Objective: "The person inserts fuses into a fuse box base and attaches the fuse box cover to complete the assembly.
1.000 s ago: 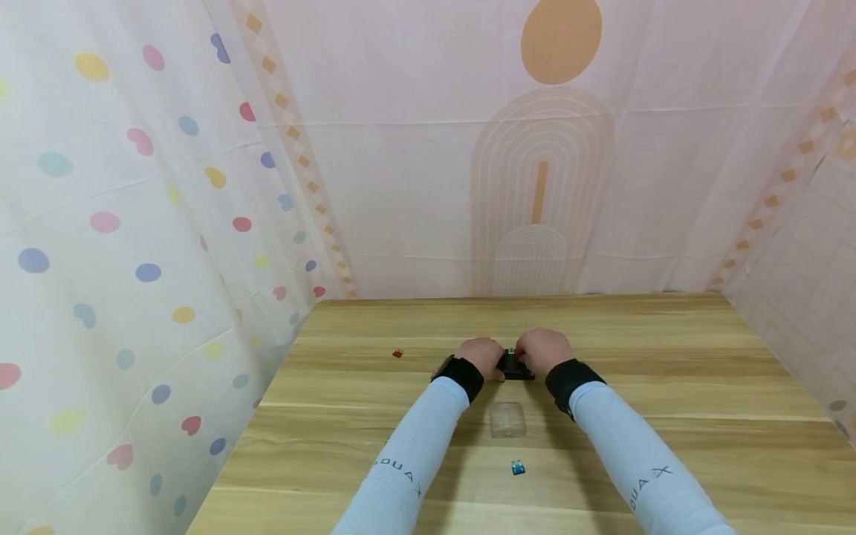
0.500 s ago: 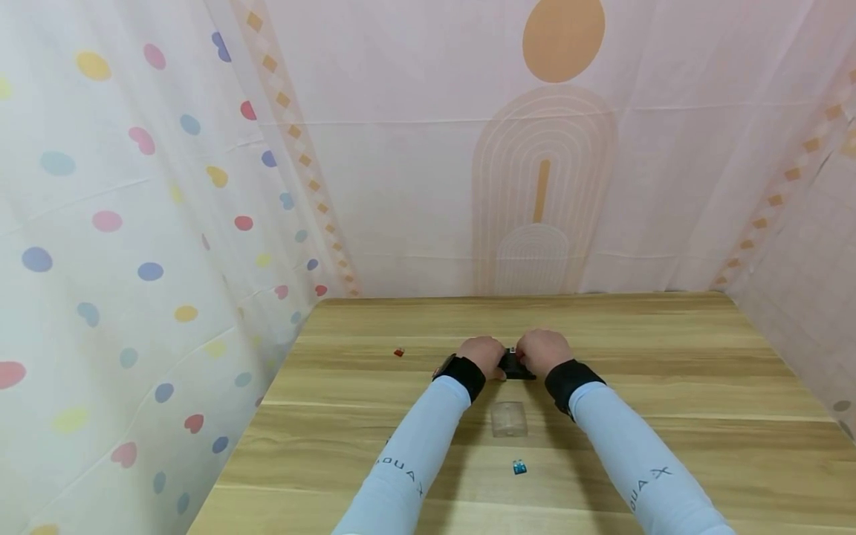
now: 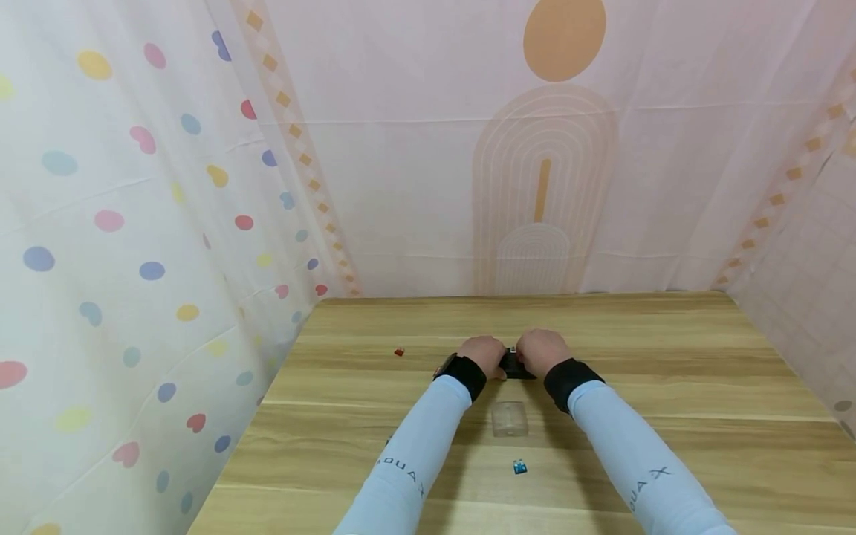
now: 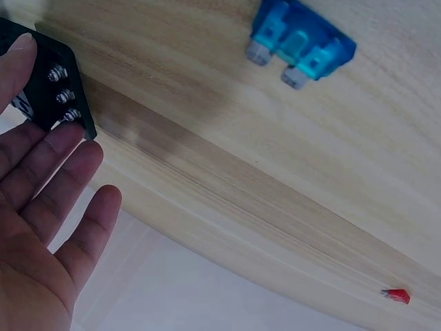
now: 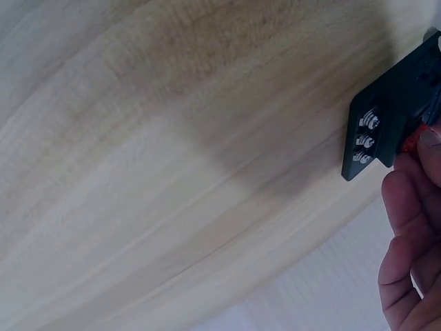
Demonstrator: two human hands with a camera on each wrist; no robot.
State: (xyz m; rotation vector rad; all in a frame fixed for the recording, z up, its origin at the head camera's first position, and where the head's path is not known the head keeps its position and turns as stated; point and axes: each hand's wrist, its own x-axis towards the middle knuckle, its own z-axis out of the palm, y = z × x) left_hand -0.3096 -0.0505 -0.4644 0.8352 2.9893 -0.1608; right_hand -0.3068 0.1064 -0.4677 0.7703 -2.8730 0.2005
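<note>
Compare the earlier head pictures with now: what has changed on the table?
Nothing visibly changed beyond a slight camera shift. The left hand stays on the black block, the right hand pinching a red piece there; the clear cover, blue fuse and loose red fuse lie unmoved.

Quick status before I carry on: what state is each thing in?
black block: held, bolts exposed
red piece: pinched, at the black block; whether seated, can't tell
red fuse: loose on the table
clear case: on the table, off the black block
blue fuse: loose, near the clear case
left hand: gripping the black block
right hand: pinching the red piece
</note>
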